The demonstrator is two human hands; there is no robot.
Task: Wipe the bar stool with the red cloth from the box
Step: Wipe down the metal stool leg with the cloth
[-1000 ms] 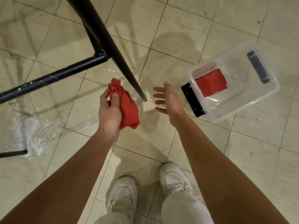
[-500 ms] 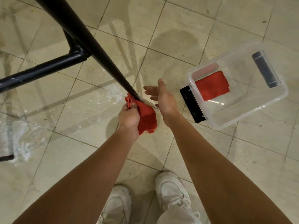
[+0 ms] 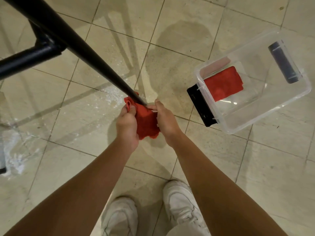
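The bar stool's black metal leg (image 3: 88,57) slants from the top left down to its foot at the frame's middle, with a crossbar (image 3: 29,57) joining it at the left. A crumpled red cloth (image 3: 146,121) is wrapped round the foot of that leg. My left hand (image 3: 127,124) grips the cloth's left side and my right hand (image 3: 164,119) holds its right side, fingers curled on it. The leg's tip is hidden behind the cloth.
A clear plastic box (image 3: 265,106) with black latches sits on the tiled floor to the right, holding another folded red cloth (image 3: 223,83). White powdery residue (image 3: 109,94) speckles the tiles by the leg. My white shoes (image 3: 179,200) stand below.
Both hands moved forward to the leg's foot. My right hand, open a moment ago, has closed onto the cloth beside my left hand.
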